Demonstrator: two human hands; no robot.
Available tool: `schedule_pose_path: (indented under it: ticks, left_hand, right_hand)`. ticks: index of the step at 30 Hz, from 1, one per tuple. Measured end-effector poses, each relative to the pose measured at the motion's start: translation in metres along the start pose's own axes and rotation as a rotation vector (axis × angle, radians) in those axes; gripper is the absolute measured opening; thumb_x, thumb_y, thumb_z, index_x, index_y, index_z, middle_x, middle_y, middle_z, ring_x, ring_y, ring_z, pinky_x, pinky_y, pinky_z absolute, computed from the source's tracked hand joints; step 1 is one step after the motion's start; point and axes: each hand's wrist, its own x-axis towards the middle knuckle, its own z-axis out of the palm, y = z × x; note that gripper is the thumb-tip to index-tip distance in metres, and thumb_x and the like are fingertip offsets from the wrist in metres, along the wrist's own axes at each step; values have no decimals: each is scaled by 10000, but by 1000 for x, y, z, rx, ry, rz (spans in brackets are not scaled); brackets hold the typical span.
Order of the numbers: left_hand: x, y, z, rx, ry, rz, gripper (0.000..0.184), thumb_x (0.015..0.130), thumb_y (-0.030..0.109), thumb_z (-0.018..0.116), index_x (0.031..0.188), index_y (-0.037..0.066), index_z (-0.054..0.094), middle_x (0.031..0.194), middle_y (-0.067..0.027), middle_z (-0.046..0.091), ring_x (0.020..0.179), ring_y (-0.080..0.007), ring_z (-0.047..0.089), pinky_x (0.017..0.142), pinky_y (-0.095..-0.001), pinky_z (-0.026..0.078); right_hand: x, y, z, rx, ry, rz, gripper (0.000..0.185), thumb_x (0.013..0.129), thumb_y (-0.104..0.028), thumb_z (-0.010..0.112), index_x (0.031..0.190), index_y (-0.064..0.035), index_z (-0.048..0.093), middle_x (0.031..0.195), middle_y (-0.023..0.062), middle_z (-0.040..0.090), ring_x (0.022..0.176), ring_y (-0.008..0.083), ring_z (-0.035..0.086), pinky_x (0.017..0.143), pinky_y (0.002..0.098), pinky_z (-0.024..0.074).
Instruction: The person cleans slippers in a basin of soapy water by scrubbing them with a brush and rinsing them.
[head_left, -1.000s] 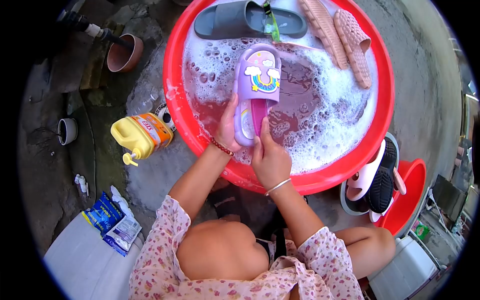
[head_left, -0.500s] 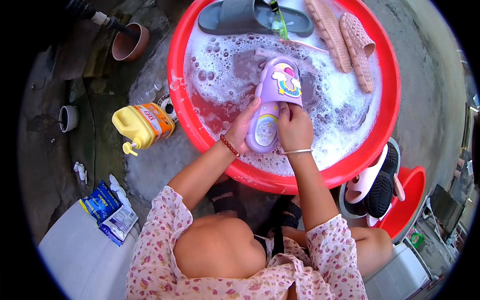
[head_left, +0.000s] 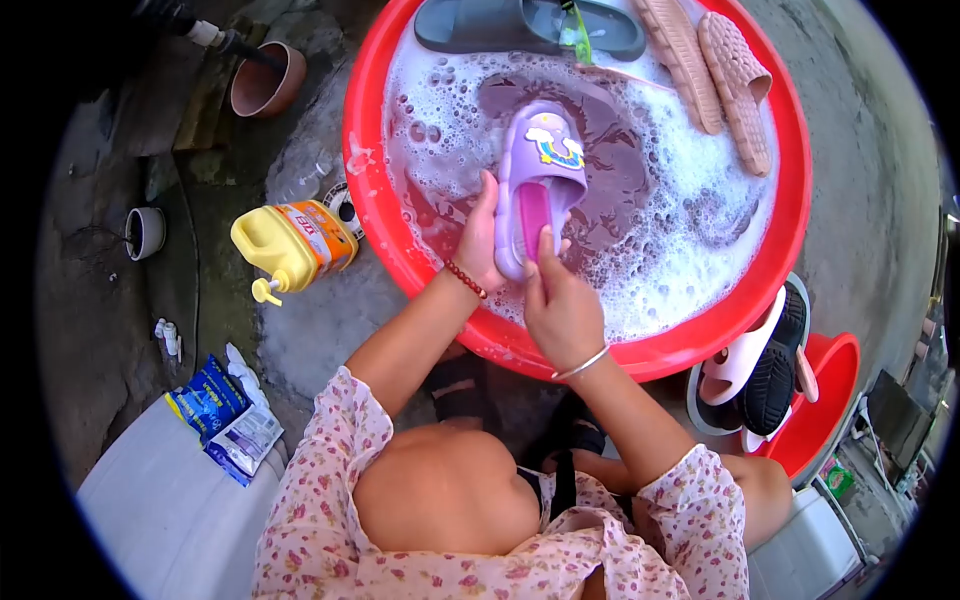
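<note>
Over the red basin [head_left: 797, 160], a purple slipper [head_left: 548, 172] held two-handed

The left hand [head_left: 482, 245] has its grip clamped on the slipper's left edge, near the heel. The right hand [head_left: 563, 315] has its grip closed on a pink handle [head_left: 535, 208] that runs inside the slipper, toward the rainbow strap. Beyond them, across foamy water [head_left: 690, 200], a grey slipper [head_left: 475, 25] and two pinkish slippers [head_left: 738, 90] lie at the basin's far side. Left of the basin, on the ground, is a yellow jug [head_left: 290, 245].
</note>
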Motion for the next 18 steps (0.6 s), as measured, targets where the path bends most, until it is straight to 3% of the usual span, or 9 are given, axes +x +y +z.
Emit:
schedule_pose_path:
  ticks: [1,2,4,6,8,10,12,16,18]
  left_hand:
    - [2,6,1,-66,58,28,838,971,689,264,1473,22,332,1409,-227,479,1255,-389,527,989,-641,460]
    - [0,10,2,-96,62,30,802,984,666,264,1464,30,352,1396,-205,503,1240,-359,546,998,-646,450]
    - [1,1,-2,-34,79,60,761,996,643,278,1452,41,375,1375,-178,533,1222,-329,562,994,-631,459]
    - [4,-14,-2,93,110,98,743,991,648,308,1435,61,408,1318,-156,577,1192,-293,586,982,-526,504]
    - [2,-10,-6,89,102,127,819,948,711,324,1428,53,415,1282,-167,597,1146,-313,614,963,-494,524]
    - [-4,10,-16,40,30,47,897,899,768,346,1425,44,413,1259,-193,603,1100,-352,634,948,-505,531]
    - [-6,8,-8,55,104,116,922,881,790,348,1413,40,421,1239,-208,604,1072,-373,641,933,-525,535]
    - [-3,-4,8,-15,171,33,950,859,821,306,1417,58,393,1275,-214,565,1131,-363,600,906,-589,524]
    - [1,-3,3,-7,139,66,971,846,836,288,1389,41,424,1203,-203,602,1089,-370,622,891,-548,544]
  right_hand:
    - [-5,-8,1,20,-10,-1,500,960,-264,505,1407,-41,483,670,258,633,629,433,653,576,546,496]
    - [-6,-12,2,39,-21,-11,498,960,-264,505,1400,-31,490,665,257,631,630,430,656,579,548,497]
    - [25,-3,-3,-12,18,-2,497,956,-261,514,1388,-15,498,690,263,638,637,432,655,582,545,498]
    - [53,6,-1,89,160,22,499,954,-244,518,1397,-18,485,697,257,641,620,428,646,574,550,489]
    - [24,-2,0,50,25,-44,498,955,-219,533,1409,-21,476,687,269,621,630,437,633,594,535,476]
    - [-19,-14,-4,56,-82,-92,517,955,-207,544,1434,-37,451,667,260,613,606,435,620,578,526,462]
    - [-19,-18,-14,-17,-140,-81,507,955,-211,545,1427,-45,464,666,250,617,598,432,619,567,521,468]
    - [9,-14,-8,-87,-43,-103,486,951,-218,550,1403,-47,496,672,246,622,602,426,624,576,518,483]
    - [19,-13,-6,-47,-17,-58,473,948,-218,554,1387,-46,515,672,245,622,605,423,627,579,516,488]
